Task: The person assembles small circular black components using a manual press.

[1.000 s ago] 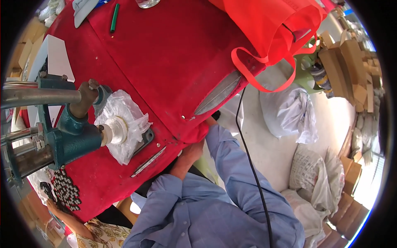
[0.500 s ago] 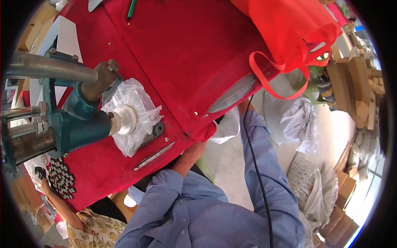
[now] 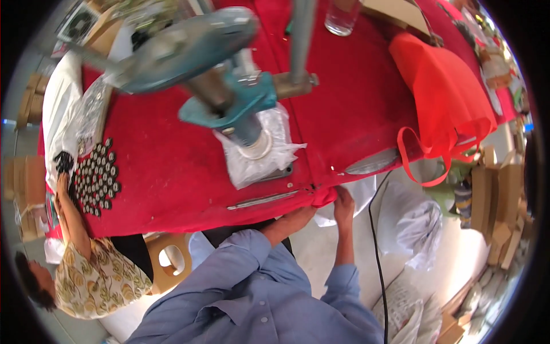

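My left hand [image 3: 297, 221] is at the front edge of the table, just under a bunched corner of the red tablecloth [image 3: 325, 196]; its fingers are hidden. On the other side of that bunch is my right hand [image 3: 344, 205], beside a white plastic bag [image 3: 366, 198] that hangs below the edge. Its fingers are too small and covered to read. On the table before me stands a teal hand press [image 3: 246, 114], its round head over a white cylindrical piece [image 3: 258, 146] set on crumpled clear plastic [image 3: 240, 166]. A thin metal strip [image 3: 260, 200] lies near the edge.
At the left, a person in a patterned shirt [image 3: 103, 275] reaches toward many small dark round pieces [image 3: 94, 178]. A red fabric bag [image 3: 447, 92] lies far right, with a drinking glass [image 3: 342, 20] beyond. A black cable [image 3: 375, 241] hangs at my right. Cardboard boxes [image 3: 487, 189] stand beyond.
The view has swung left, bringing more of the other person and the dark pieces in. My right hand has come from the right, past the table edge, to beside my left hand.
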Motion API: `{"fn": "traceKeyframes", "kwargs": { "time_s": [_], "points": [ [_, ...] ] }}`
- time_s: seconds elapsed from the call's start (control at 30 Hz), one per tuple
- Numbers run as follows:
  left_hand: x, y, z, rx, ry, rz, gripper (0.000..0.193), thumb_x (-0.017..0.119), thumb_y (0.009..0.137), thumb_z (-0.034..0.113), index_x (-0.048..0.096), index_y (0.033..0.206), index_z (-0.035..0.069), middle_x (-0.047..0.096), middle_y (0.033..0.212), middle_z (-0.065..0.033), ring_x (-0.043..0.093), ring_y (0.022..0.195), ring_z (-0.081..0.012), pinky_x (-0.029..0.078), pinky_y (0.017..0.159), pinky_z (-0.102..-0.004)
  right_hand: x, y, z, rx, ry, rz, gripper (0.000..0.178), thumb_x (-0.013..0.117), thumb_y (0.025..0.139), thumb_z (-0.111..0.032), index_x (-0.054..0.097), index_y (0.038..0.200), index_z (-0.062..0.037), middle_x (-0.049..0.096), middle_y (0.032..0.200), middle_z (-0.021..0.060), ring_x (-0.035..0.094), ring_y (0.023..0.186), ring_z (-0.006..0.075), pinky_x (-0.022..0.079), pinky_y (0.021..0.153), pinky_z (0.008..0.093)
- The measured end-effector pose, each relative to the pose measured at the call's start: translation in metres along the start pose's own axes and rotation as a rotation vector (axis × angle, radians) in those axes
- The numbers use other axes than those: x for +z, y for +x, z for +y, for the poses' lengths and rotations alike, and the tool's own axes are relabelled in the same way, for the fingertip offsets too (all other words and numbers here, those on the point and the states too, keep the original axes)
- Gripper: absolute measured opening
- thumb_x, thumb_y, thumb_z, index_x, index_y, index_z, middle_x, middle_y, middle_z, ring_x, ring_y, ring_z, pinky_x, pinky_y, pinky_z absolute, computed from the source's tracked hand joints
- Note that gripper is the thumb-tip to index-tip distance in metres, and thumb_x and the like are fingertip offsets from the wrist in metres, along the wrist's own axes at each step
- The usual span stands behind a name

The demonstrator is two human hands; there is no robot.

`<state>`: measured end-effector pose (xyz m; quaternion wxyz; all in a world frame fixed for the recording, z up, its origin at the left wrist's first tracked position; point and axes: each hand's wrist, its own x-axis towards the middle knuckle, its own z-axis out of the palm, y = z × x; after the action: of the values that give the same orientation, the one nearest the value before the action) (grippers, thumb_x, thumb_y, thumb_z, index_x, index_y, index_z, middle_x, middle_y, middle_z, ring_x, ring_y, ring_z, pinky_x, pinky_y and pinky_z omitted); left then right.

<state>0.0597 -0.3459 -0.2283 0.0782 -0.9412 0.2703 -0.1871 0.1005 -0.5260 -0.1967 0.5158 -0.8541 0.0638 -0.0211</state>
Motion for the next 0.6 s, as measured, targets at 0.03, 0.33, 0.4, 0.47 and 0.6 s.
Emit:
{"fn": "traceKeyframes", "kwargs": {
  "time_s": [0.03,0.33,0.4,0.47,0.6],
  "points": [
    [-0.01,0.003,-0.004,-0.021,-0.385,-0.281,0.035,0.062,0.087,0.022,0.067,0.121,0.011,0.065,0.125,-0.0152,0.062,0.116,-0.0343,0.047,0.1,-0.0517,-0.001,-0.015,-0.016,0.041,0.011,-0.043,0.023,0.056,0.093,-0.009,0.067,0.109,0.0031,0.073,0.097,0.0173,0.072,0.09,0.028,0.053,0.082,0.0355],
    [-0.167,-0.029,-0.108,-0.097,-1.302,-0.662,0.035,0.068,0.093,0.027,0.068,0.116,0.001,0.07,0.109,-0.0184,0.068,0.104,-0.0358,0.053,0.092,-0.0468,0.009,-0.075,-0.162,-0.267,0.477,-0.122,0.023,0.049,0.082,0.016,0.066,0.092,0.0027,0.065,0.085,0.01,0.065,0.077,0.0162,0.05,0.071,0.0262],
    [-0.199,-0.047,-0.141,-0.127,-1.391,-0.531,0.034,0.067,0.095,0.026,0.068,0.117,0.001,0.07,0.111,-0.0183,0.068,0.105,-0.0358,0.053,0.092,-0.0452,0.012,-0.063,-0.196,-0.378,0.474,-0.122,0.025,0.05,0.081,0.017,0.067,0.092,0.0026,0.066,0.086,0.0104,0.064,0.075,0.0158,0.05,0.069,0.0263],
    [-0.23,-0.059,-0.171,-0.15,-1.481,-0.394,0.033,0.067,0.096,0.026,0.068,0.118,0.001,0.071,0.114,-0.0183,0.068,0.106,-0.0357,0.054,0.093,-0.0435,0.012,-0.053,-0.231,-0.43,0.502,-0.125,0.026,0.05,0.081,0.018,0.067,0.092,0.0023,0.066,0.087,0.0106,0.063,0.075,0.0154,0.05,0.067,0.0268],
    [-0.277,-0.066,-0.22,-0.595,-1.403,-0.023,0.021,0.068,0.093,0.012,0.07,0.111,0.0,0.072,0.112,-0.0168,0.07,0.103,-0.0317,0.055,0.09,-0.04,0.026,-0.037,-0.281,-0.599,0.449,-0.158,0.024,0.053,0.083,0.016,0.068,0.095,0.0017,0.068,0.09,0.0115,0.064,0.077,0.0168,0.05,0.067,0.0271]
  ]
}}
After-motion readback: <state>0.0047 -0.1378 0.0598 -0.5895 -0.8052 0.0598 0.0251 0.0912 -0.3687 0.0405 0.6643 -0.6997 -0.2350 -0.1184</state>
